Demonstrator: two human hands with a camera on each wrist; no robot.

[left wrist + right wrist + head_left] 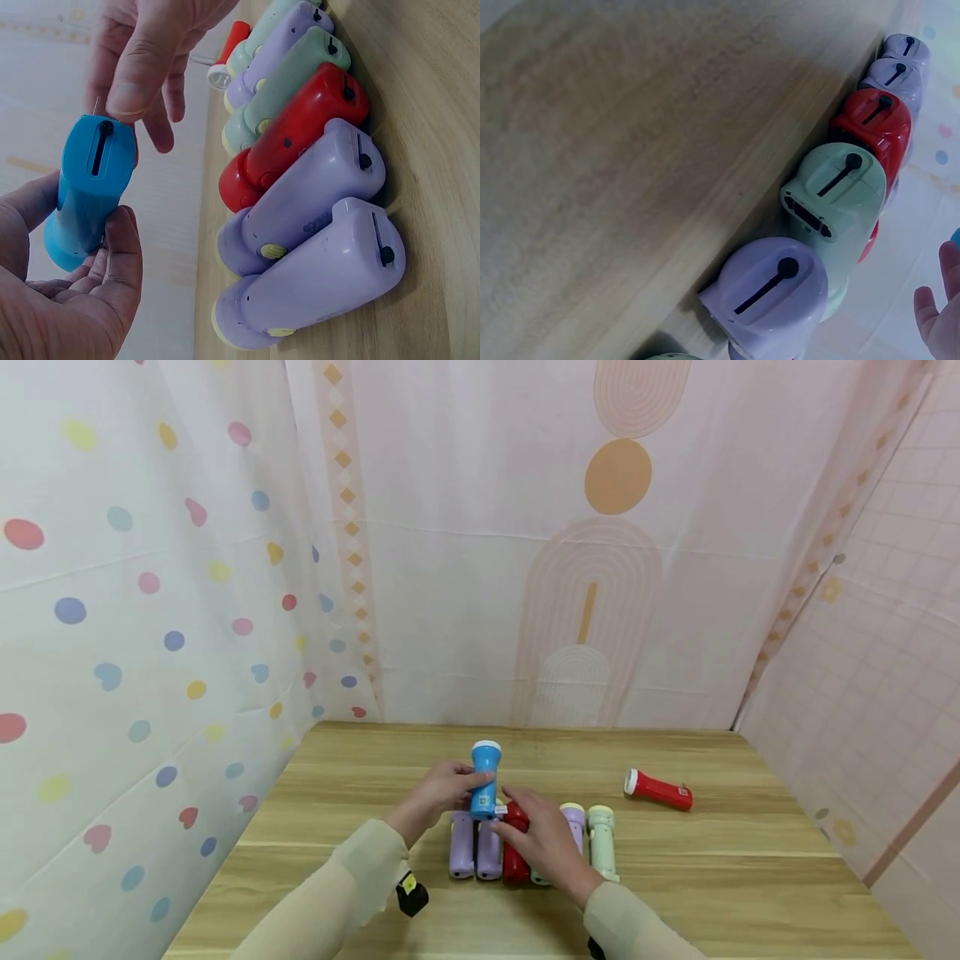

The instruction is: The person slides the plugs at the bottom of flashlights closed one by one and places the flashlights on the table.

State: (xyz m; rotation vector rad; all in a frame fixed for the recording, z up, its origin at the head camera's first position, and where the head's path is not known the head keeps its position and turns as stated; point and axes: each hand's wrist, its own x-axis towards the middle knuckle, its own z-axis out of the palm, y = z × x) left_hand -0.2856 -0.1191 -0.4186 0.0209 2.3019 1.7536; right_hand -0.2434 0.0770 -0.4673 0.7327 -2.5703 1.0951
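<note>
Raised above the table, a blue flashlight (483,768) with a white head rim is gripped by my left hand (441,789), thumb on one side and fingers on the other. Its tail end, with a black slider in a slot, faces the left wrist camera. My right hand (553,839) is at that tail end, its thumb (135,79) at the edge and its other fingers loosely extended. A thin metal pin shows beside the thumb. Below lies a row of flashlights: purple (322,270), another purple (311,187), red (307,127), and green and purple ones beyond.
A red flashlight (660,790) with a white head lies apart, farther back on the right of the wooden table (360,756). Beside my left forearm is a black object with a yellow mark (412,893). Patterned curtains (465,610) stand behind and at both sides.
</note>
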